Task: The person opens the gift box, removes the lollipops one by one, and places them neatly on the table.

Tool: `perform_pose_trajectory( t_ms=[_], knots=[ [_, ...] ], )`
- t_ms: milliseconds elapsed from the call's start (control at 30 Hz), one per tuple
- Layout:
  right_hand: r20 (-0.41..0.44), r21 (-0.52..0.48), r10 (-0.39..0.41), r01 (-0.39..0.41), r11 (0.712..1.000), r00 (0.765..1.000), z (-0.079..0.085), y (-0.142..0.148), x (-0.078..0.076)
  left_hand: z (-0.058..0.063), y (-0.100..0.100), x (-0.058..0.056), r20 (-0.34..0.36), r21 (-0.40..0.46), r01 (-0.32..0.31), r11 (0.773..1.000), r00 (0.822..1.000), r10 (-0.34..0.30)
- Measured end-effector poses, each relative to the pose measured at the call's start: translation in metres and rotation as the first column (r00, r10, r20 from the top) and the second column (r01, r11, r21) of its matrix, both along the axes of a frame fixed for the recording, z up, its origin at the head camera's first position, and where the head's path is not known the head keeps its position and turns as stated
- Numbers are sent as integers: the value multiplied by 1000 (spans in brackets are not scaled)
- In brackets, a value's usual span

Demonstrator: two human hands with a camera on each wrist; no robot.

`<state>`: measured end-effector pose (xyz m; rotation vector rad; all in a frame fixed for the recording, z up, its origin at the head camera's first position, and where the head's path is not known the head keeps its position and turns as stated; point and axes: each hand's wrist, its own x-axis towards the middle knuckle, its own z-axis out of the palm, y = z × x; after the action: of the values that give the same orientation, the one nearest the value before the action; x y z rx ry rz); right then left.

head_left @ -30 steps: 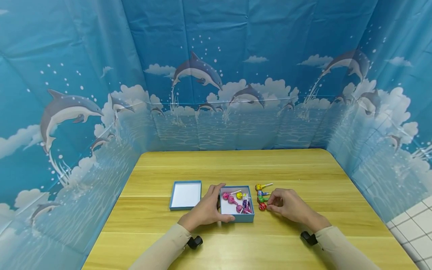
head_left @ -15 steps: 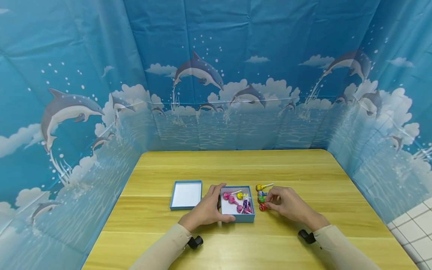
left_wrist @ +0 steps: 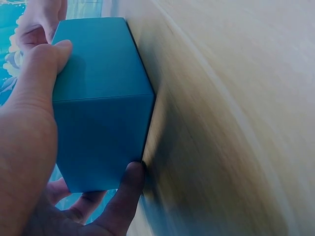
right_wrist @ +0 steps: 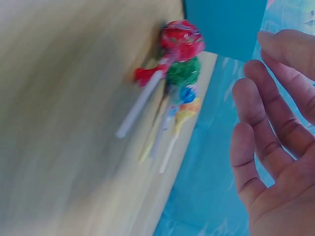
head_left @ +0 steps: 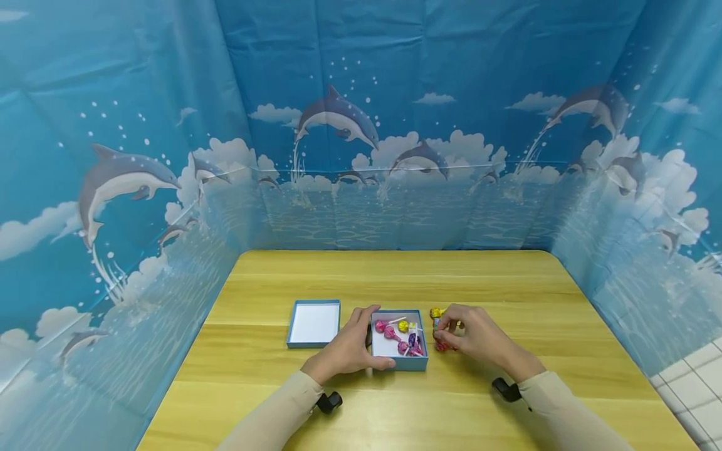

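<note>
My left hand (head_left: 346, 351) grips a small blue box (head_left: 402, 364), thumb on its front wall and fingers round its left side. In the left wrist view the blue box (left_wrist: 106, 132) stands between thumb and fingers. Several pink, purple and yellow lollipops (head_left: 390, 332) lie inside it. My right hand (head_left: 476, 335) hovers over a row of lollipops just right of the box, its fingers loosely bent around nothing. The right wrist view shows a red lollipop (right_wrist: 182, 40), a green lollipop (right_wrist: 183, 73), a blue one and a yellow lollipop (right_wrist: 186, 112) lying apart from the fingertips.
A shallow blue tray-like lid (head_left: 314, 323) with a white inside lies left of the box. The wooden table (head_left: 395, 275) reaches back to a blue dolphin-print curtain (head_left: 361, 207), which also hangs at both sides.
My right hand has come away from the red lollipop and shifted slightly farther back over the row. The left hand keeps its hold on the box. The head view has turned slightly left.
</note>
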<state>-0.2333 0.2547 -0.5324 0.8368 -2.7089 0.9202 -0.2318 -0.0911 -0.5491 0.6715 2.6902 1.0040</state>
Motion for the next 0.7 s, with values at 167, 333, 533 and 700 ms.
perform_pose_trajectory(
  t_ms=[167,333,533,700],
  knots=[
    [-29,-9,20,-20,1000,999,7,-9,-4,1,0,0,0,4,-2,1000,1000,2],
    [-79,-10,52,-53,999,996,15,-18,-5,-1,0,-1,-2,6,-8,1000,1000,8],
    [-81,11,122,-121,993,989,26,-32,-10,-3,0,-3,-17,6,-10,1000,1000,10],
    [-47,70,174,-171,983,984,33,-45,-17,-4,0,-3,-13,11,-11,1000,1000,11]
  ],
)
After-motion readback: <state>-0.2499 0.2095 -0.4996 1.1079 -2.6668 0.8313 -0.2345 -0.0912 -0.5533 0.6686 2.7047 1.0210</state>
